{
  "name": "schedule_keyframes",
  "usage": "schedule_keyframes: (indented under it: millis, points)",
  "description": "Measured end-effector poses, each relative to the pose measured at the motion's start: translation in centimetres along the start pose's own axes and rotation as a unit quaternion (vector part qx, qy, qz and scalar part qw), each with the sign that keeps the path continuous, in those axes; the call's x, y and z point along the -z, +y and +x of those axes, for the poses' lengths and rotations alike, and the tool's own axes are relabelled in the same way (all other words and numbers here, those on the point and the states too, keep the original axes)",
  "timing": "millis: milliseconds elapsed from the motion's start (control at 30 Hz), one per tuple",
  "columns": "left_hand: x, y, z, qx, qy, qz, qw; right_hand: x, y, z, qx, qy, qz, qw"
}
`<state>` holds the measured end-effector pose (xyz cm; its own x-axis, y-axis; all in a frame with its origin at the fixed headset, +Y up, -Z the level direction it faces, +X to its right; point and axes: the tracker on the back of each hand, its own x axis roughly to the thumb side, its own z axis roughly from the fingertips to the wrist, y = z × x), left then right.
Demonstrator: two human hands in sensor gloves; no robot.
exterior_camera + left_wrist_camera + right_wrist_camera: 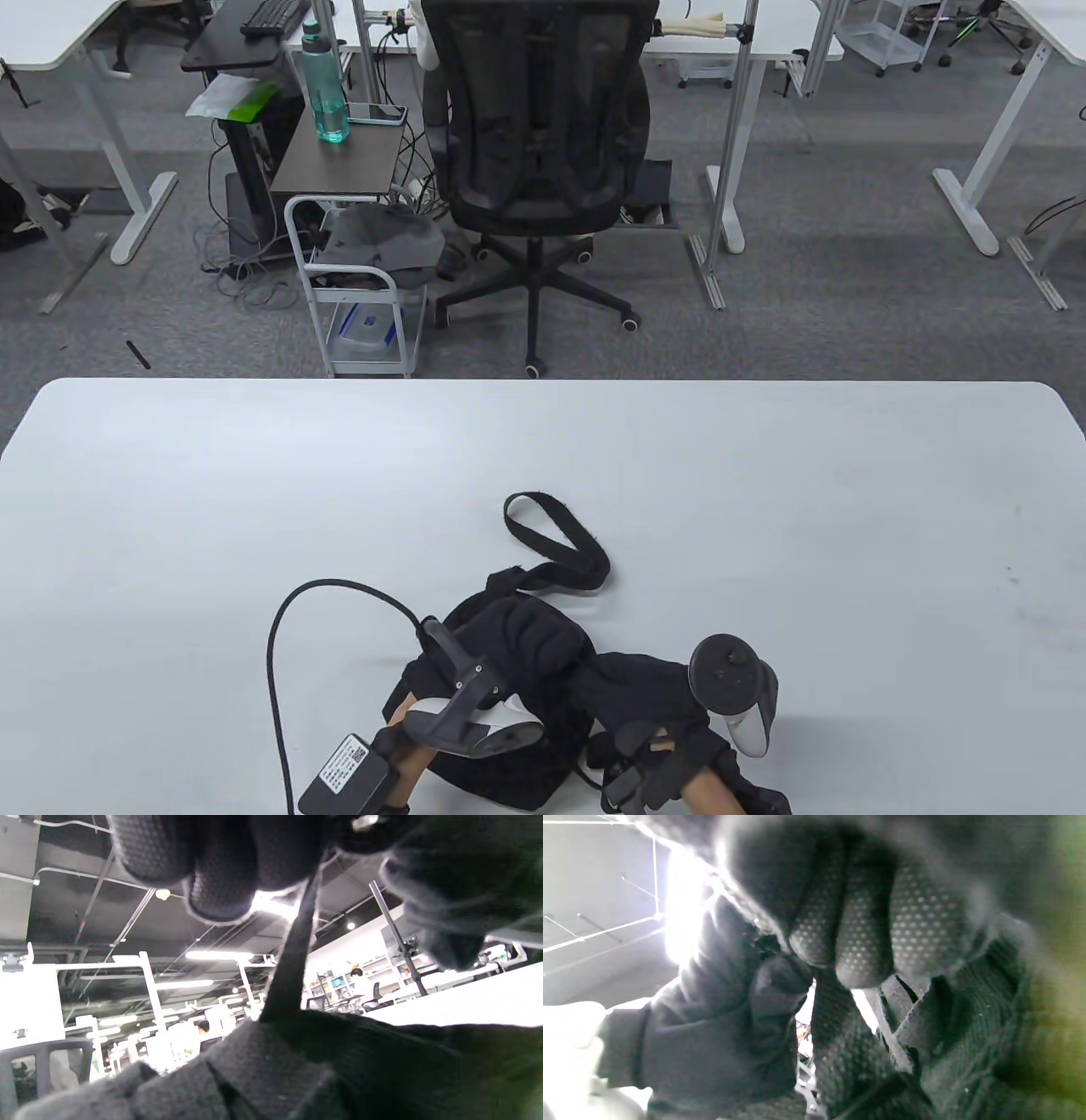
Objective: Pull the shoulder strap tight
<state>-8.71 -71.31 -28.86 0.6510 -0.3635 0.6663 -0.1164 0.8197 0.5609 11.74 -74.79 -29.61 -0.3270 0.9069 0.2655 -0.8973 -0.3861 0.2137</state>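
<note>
A black bag (526, 645) lies at the near middle of the white table (254, 475). One shoulder strap loop (556, 535) lies flat beyond it. My left hand (475, 679), under its tracker, rests on the bag's left part. In the left wrist view its fingers (216, 891) pinch a narrow black strap (292, 963) that runs taut down to the bag fabric (297, 1069). My right hand (670, 722) rests on the bag's right side. In the right wrist view its fingers (861, 942) are curled tight on black bag fabric (721, 1027) beside a webbing strap (840, 1035).
A black cable (280, 645) loops over the table from my left wrist. Beyond the far table edge stand an office chair (539, 144), a small white cart (361, 289) and a side table with a green bottle (327, 85).
</note>
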Motion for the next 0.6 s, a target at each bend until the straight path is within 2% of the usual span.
schedule_keyframes:
  millis: [200, 267, 367, 500, 600]
  points:
    - [-0.4, -0.3, -1.8, -0.002, 0.029, -0.014, 0.999, 0.0, -0.1, 0.0, 0.009, 0.005, 0.034, 0.999]
    - [-0.7, -0.4, -2.3, -0.003, 0.039, -0.012, 0.999, 0.1, 0.2, 0.0, 0.023, 0.014, 0.064, 0.998]
    - [-0.6, 0.1, -1.7, 0.007, 0.029, 0.002, 1.0, 0.3, 0.7, -0.2, 0.026, 0.028, 0.106, 0.994]
    - [-0.3, 0.9, -0.6, 0.014, 0.012, 0.021, 1.0, 0.2, 0.5, -0.6, -0.004, 0.036, 0.051, 0.998]
    - [-0.1, 0.9, 0.9, 0.034, -0.018, 0.021, 0.999, 0.3, 0.5, -0.5, 0.003, 0.017, 0.036, 0.999]
